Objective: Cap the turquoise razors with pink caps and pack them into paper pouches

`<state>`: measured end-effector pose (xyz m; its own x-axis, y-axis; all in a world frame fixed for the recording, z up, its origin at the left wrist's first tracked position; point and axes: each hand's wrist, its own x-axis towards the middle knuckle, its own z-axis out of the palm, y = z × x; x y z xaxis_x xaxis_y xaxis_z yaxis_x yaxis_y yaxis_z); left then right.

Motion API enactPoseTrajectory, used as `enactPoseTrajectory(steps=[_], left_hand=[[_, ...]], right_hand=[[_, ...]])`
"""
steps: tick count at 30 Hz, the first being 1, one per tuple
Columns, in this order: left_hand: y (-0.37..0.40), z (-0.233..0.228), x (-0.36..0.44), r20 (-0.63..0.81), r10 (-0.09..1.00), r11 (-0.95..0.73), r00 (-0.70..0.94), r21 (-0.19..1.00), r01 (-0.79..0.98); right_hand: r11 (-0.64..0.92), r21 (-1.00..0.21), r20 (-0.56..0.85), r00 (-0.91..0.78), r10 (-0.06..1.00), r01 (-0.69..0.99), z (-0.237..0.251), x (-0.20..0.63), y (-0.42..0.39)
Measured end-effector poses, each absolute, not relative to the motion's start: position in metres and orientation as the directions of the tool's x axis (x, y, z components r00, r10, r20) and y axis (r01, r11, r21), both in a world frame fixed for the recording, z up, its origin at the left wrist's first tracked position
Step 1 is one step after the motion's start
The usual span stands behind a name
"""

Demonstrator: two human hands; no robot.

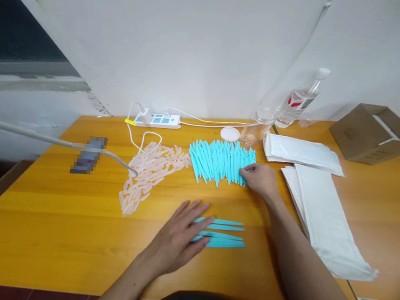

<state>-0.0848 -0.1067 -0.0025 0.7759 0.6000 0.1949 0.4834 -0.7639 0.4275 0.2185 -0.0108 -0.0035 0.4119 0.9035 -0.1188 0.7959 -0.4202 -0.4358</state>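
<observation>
- Head view: left hand (178,239) flat, fingers spread, pressing on a few teal sticks (224,234) laid near the front of the table (57,217)
- Right hand (260,178) at right end of teal pile (220,161), fingers curled, pinching sticks there
- Pink pile (149,173) left of teal pile
- White bags (320,212) right of forearm
- Power strip (157,119), bottle (300,100), box (373,132) along the back

blurred gadget (88,154) – carton (376,133) cropped right

Small packing workroom, bare white wall, wooden table (57,212), power strip (158,119), stacked white pouches (323,217), cardboard box (373,132)
</observation>
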Motion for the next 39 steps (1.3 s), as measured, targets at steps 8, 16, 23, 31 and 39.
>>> enactPoseTrajectory(steps=[8,16,23,31,39], left_hand=[[-0.076,0.006,-0.179,0.270,0.892,-0.452,0.363,0.480,0.752],[-0.070,0.008,-0.224,0.125,0.960,-0.280,0.252,0.341,0.897],[-0.054,0.007,-0.177,0.014,0.960,-0.280,0.280,0.041,0.959],[-0.048,0.001,-0.158,-0.013,0.908,-0.411,0.418,0.156,0.898],[-0.064,-0.008,-0.127,-0.242,0.944,0.106,0.225,0.867,0.488]], right_hand=[[-0.409,-0.675,-0.130,0.448,0.885,0.614,0.010,0.231,-0.017],[-0.236,-0.968,-0.250,-0.265,0.931,0.084,0.024,0.205,-0.051],[-0.251,-0.953,-0.304,-0.534,0.789,0.171,-0.003,0.177,-0.067],[-0.260,-0.950,-0.312,-0.516,0.798,0.171,-0.006,0.178,-0.067],[-0.273,-0.949,-0.316,-0.516,0.797,0.159,-0.005,0.177,-0.067]])
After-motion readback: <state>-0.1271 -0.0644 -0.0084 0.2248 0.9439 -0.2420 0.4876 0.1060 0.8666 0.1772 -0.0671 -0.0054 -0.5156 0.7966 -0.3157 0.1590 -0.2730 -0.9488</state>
